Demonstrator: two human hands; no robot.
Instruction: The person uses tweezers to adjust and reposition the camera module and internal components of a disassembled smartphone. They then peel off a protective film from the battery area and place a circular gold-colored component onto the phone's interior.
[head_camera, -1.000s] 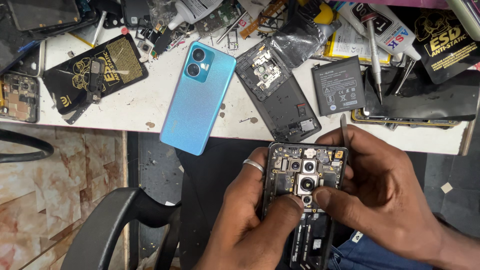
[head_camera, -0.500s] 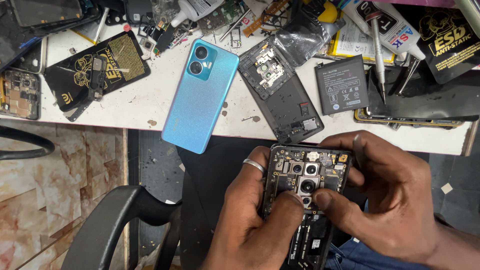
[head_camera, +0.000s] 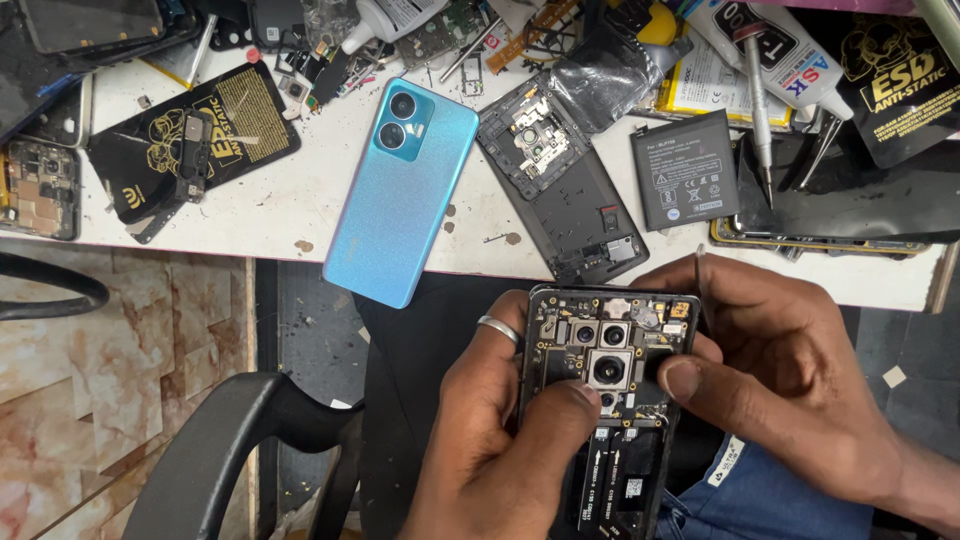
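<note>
Seen from the head camera, an opened phone (head_camera: 610, 390) with its back cover off is held low in the near middle of the scene, below the near edge of the white workbench (head_camera: 250, 215); its camera modules and circuit board face up. The left hand (head_camera: 500, 440), a ring on one finger, wraps the phone's left side with its thumb pressed on the board just below the large camera lens. The right hand (head_camera: 790, 385) grips the right side, its thumb lying on the board beside that lens, and a thin metal tool (head_camera: 700, 285) stands up between its fingers. Both hands are closed on the phone, close together. On the bench, a blue phone (head_camera: 400, 190) lies face down, its near end overhanging the edge. Just right of it lies a dark phone frame (head_camera: 560, 175), then a black battery (head_camera: 685, 185) further right. At far right, a screwdriver (head_camera: 757, 100) lies near a black anti-static bag (head_camera: 890, 80). A dark chair arm (head_camera: 230, 450) shows at near left.
</note>
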